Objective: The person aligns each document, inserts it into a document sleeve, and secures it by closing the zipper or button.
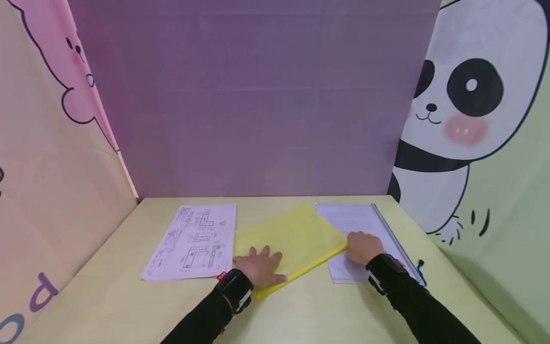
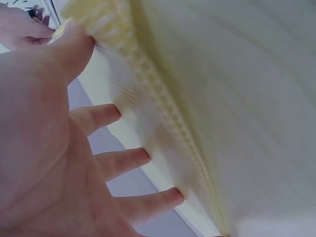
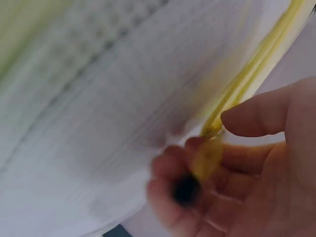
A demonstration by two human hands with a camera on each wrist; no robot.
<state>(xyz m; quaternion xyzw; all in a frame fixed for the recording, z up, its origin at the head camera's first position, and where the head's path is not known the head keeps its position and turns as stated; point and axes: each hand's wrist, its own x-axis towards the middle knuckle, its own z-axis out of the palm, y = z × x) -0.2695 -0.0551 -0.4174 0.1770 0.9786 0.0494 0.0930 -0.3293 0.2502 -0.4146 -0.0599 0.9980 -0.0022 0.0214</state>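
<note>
Black-sleeved arms reach in from the near edge of the pale wooden table, where the left hand is laid flat, fingers straight, on the near corner of the thin yellow plastic folder, while the right hand is curled round its right corner, pinching it above the clear plastic sleeve of printed pages. If that pinch slackens, the folder could be dropped or skewed, and the 1 loose drawing sheet at the left could be nudged aside. Both wrist views are badly blurred, and whatever lies inside the folder cannot be seen.
</note>
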